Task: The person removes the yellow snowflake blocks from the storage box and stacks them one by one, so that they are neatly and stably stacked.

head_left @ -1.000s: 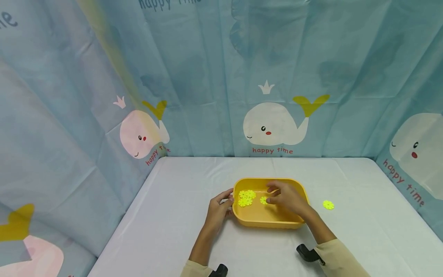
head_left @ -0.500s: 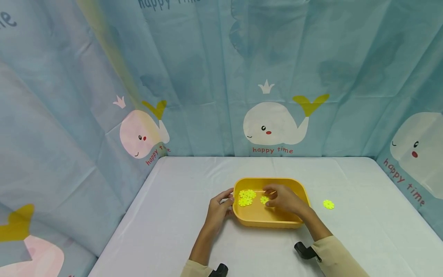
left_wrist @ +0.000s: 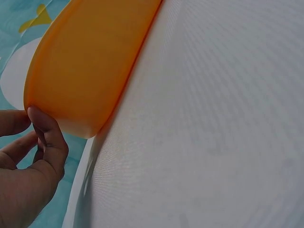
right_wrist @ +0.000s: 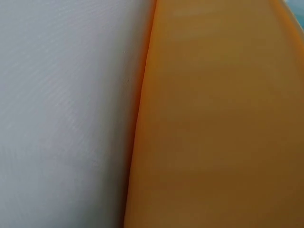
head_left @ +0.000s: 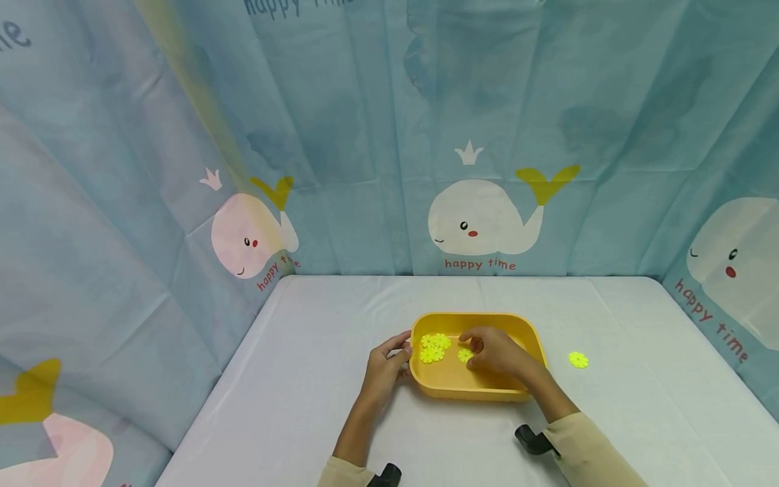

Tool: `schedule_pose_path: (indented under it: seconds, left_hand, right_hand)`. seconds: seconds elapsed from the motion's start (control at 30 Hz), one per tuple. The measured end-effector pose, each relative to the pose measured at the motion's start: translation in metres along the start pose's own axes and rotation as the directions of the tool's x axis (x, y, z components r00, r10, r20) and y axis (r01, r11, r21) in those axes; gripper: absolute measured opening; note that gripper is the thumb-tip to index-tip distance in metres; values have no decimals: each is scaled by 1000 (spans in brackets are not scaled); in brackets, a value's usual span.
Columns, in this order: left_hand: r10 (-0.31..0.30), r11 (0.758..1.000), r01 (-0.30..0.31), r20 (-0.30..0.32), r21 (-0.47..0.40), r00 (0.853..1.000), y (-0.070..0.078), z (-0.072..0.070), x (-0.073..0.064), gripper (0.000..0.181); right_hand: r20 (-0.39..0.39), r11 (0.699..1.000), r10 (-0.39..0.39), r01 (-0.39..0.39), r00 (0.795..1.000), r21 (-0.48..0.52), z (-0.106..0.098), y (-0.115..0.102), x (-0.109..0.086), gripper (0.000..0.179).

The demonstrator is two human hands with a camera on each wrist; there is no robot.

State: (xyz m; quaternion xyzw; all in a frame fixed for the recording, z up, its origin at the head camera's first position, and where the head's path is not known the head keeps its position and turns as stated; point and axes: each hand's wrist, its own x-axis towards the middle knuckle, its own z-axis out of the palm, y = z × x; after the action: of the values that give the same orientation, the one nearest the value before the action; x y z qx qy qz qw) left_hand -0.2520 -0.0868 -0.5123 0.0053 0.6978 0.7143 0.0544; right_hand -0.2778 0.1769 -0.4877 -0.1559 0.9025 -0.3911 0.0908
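A shallow yellow plastic tray (head_left: 481, 394) with rounded corners stands on the white-covered table. At its left end my left hand (head_left: 382, 368) pinches the rim, and the left wrist view shows the fingertips (left_wrist: 42, 118) right at the tray's corner. My right hand (head_left: 496, 350) reaches down inside the tray, thumb and forefinger spread around a bright yellow-green flower-shaped piece (head_left: 465, 355) that it partly covers. Several like flower pieces (head_left: 433, 348) lie grouped at the tray's left end. Only the tray's outer side wall (right_wrist: 218, 114) and the tablecloth fill the right wrist view; the hand is hidden there.
One more flower piece (head_left: 578, 360) lies on the white cloth (head_left: 341, 311) to the right of the tray. Blue curtains (head_left: 365, 135) printed with whales hang behind the table and along both sides.
My right hand has shifted slightly left over the single flower piece, with thumb and forefinger coming closer around it. The left hand and the tray have stayed about where they were.
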Motion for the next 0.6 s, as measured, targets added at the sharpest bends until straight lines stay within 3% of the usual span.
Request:
schedule_pose_path:
  seconds: [0.3,0.6]
  left_hand:
    - [-2,1000,2,-1,-6,1000,-1,0,0,46]
    - [-2,1000,2,-7,12,1000,0,0,1,46]
  right_hand:
    - [3,999,31,-31,1000,-41,3,-2,2,35]
    - [11,998,15,-14,1000,-61,2,-2,1,26]
